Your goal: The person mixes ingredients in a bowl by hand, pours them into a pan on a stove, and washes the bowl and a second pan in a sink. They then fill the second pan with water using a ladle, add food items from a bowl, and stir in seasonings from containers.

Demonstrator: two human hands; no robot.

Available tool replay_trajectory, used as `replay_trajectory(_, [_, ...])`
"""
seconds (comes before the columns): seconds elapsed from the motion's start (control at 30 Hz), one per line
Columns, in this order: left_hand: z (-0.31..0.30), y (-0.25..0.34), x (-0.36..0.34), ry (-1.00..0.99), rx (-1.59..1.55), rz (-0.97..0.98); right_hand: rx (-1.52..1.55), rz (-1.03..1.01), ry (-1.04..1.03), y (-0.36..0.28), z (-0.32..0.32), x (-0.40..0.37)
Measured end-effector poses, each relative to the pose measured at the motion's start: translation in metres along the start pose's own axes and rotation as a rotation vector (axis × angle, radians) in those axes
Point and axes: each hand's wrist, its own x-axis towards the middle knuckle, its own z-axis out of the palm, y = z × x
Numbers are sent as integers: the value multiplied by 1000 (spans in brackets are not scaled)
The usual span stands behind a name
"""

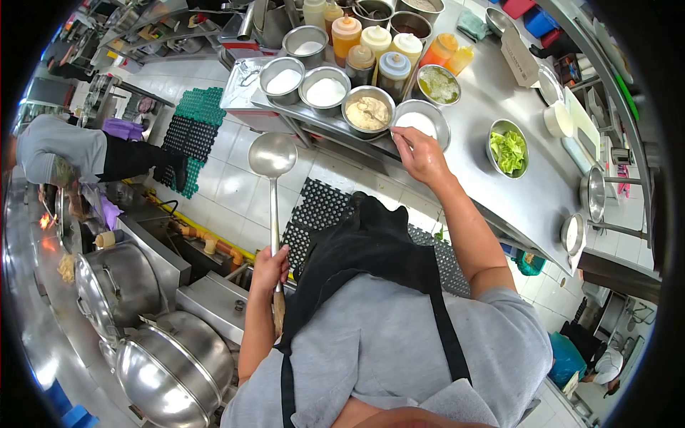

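Note:
My left hand (269, 268) is wrapped round the handle of a long metal ladle (272, 155), whose bowl points up and away over the floor. My right hand (422, 155) is at the near rim of a metal bowl (444, 132) of white granules. Its thumb and fingertips are pinched together; anything between them is too small to make out. Left of that bowl sits one of tan paste (367, 112). A bowl of cloudy green liquid (438, 84) stands behind, and a bowl of lettuce (508, 150) is to the right.
Sauce squeeze bottles (347, 39) and more bowls of white powder (326, 91) crowd the steel counter (477, 187). Large metal pots (171, 364) stand at lower left. Another person (68, 146) is beside a stove flame at left. Rubber mats (314, 214) cover part of the floor.

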Motion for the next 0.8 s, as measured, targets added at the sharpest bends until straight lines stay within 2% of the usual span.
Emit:
replay_trajectory(0.07, [-1, 0, 0, 5, 1, 4, 176, 172, 80, 8, 15, -7])
replay_trajectory(0.1, [-2, 0, 0, 7, 1, 5, 177, 173, 84, 8, 21, -7])
replay_trajectory(0.17, [-4, 1, 2, -3, 13, -2, 512, 498, 198, 8, 31, -5])
replay_trajectory(0.2, [-5, 0, 2, -11, 21, -13, 513, 497, 199, 13, 36, -5])
replay_trajectory(0.27, [-6, -1, 2, -11, 29, -11, 751, 582, 307, 20, 44, -4])
replay_trajectory(0.8, [-8, 0, 6, -24, 95, -22, 1048, 838, 428, 13, 30, -4])
